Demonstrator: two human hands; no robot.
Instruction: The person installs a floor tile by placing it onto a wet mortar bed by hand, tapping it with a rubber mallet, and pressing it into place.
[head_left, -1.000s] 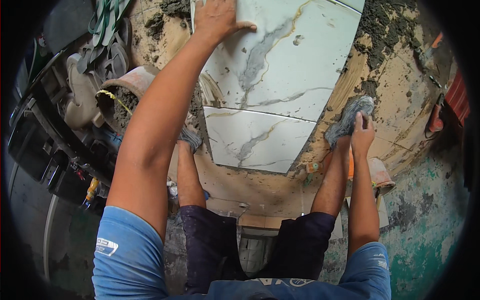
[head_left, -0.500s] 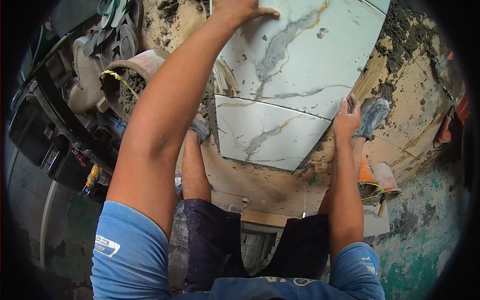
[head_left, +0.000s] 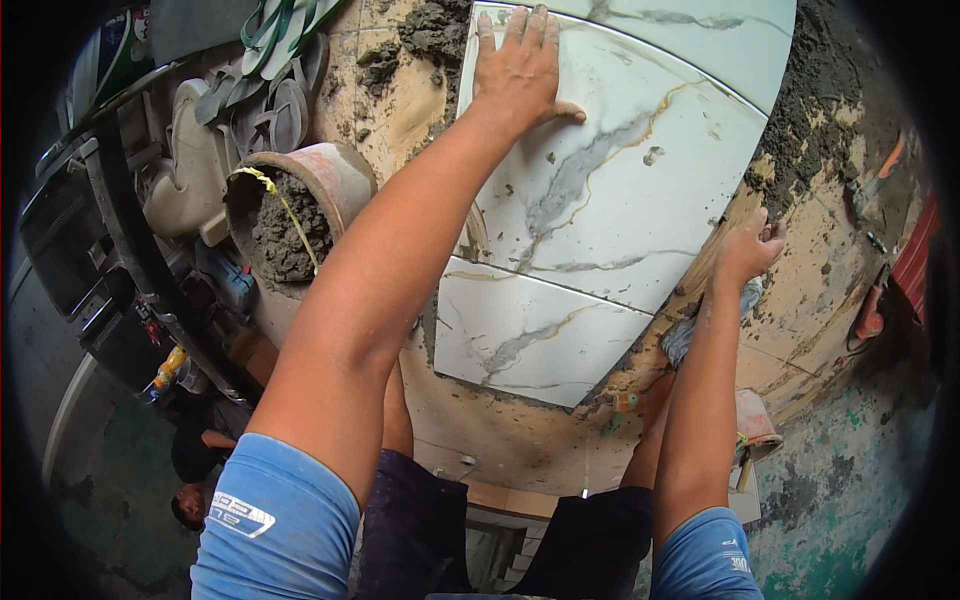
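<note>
My left hand lies flat near the upper left edge of a large white marble-look tile, fingers stretched and thumb out. Grey and gold veins and specks of mortar mark its surface. A smaller cut tile with the same veining meets its near edge. Another pale veined tile adjoins the far edge. Just off the right edge of the large tile, my right hand is held above the floor with its fingers curled in. I see nothing in it.
A mortar-filled bucket lies tilted at left, near sandals. Wet mortar covers the floor at far right. A red-handled tool and a smaller bucket are at right. Another person is at lower left.
The view has shifted, so the tiles sit lower in it. My right hand has moved farther along the tile's right edge and outward. My left hand stays on the tile.
</note>
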